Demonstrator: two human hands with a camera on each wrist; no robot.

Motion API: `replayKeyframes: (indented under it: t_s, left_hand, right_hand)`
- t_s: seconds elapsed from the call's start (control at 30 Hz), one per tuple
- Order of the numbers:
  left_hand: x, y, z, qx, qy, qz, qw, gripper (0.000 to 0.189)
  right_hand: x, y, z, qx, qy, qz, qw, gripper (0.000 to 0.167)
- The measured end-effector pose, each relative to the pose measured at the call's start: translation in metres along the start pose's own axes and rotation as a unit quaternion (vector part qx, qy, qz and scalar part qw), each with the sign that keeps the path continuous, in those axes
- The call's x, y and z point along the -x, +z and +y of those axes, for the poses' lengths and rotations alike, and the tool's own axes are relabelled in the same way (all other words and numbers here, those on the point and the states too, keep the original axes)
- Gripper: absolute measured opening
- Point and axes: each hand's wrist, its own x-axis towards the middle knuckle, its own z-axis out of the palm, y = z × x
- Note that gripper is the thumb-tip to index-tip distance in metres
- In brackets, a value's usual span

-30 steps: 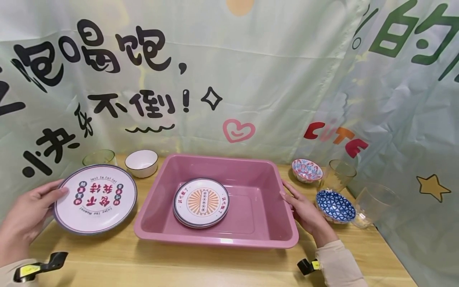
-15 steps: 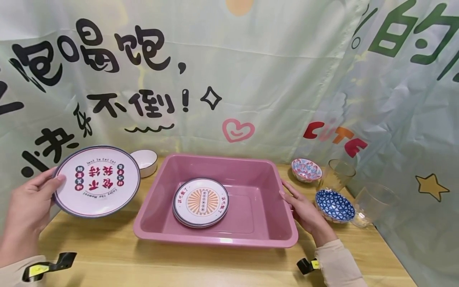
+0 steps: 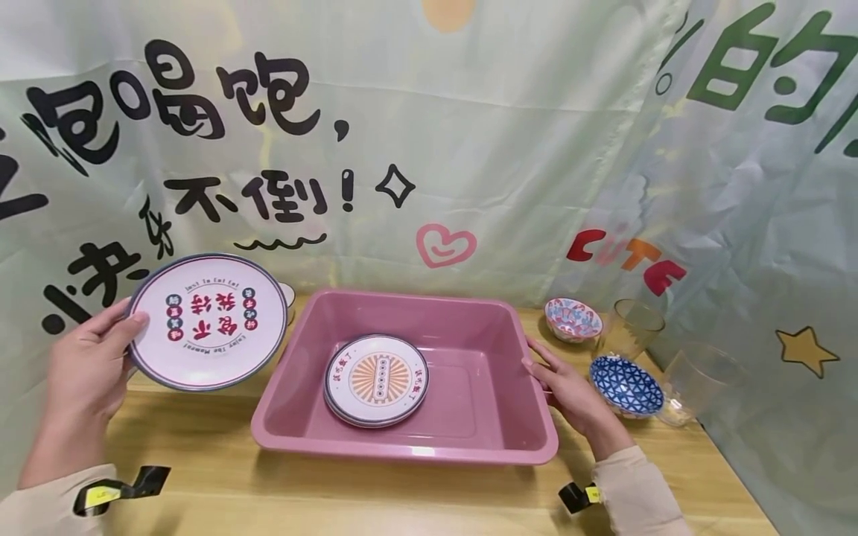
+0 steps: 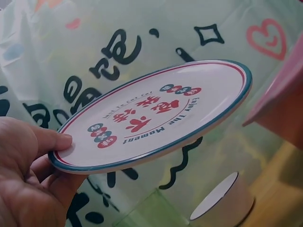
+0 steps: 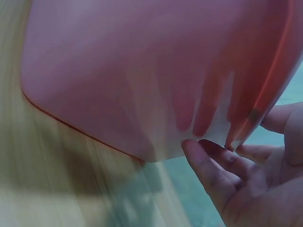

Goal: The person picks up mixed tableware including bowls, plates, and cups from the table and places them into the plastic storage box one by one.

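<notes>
In the head view my left hand (image 3: 90,365) pinches the left rim of a large white plate (image 3: 208,320) with a blue edge and red lettering. The thumb lies on its upper face, fingers underneath, and the plate is up off the table, left of a pink plastic basin (image 3: 469,447). Inside the basin lies a small stack of white plates (image 3: 377,380), the top one printed with an orange sunburst. My right hand (image 3: 570,391) holds the basin's right rim; in the right wrist view its fingertips (image 5: 191,146) are against the outer wall.
Right of the basin stand a red-and-blue patterned bowl (image 3: 573,320), a blue-and-white bowl (image 3: 626,385) and two clear glasses, one amber-tinted glass (image 3: 630,327). Behind the held plate are a white bowl (image 4: 218,201) and a green glass vessel (image 4: 151,210). A printed cloth (image 3: 375,97) hangs behind.
My left hand has lifted the large plate upward and moved it right toward the basin; it now covers most of the white bowl. The right hand and basin stay put.
</notes>
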Motion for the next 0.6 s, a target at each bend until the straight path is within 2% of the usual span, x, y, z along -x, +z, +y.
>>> replayKeyframes:
  t_s: [0.13, 0.27, 0.43, 0.6]
  left_hand:
    - [-0.001, 0.011, 0.004, -0.007, -0.009, -0.019, 0.9998, 0.043]
    - [-0.001, 0.023, 0.007, -0.018, -0.004, -0.038, 0.9991, 0.042]
    - [-0.002, 0.039, 0.007, -0.018, 0.008, -0.061, 0.9979, 0.04]
    - [-0.002, 0.053, 0.006, -0.012, 0.014, -0.087, 0.996, 0.035]
  right_hand:
    - [0.001, -0.003, -0.003, 0.036, -0.005, -0.006, 0.9993, 0.066]
    - [0.0, -0.005, -0.009, 0.073, -0.014, -0.009, 0.9972, 0.068]
    - [-0.001, -0.006, -0.02, 0.11, -0.019, 0.002, 0.9937, 0.066]
    - [-0.001, -0.005, -0.034, 0.15, -0.043, 0.02, 0.9875, 0.062]
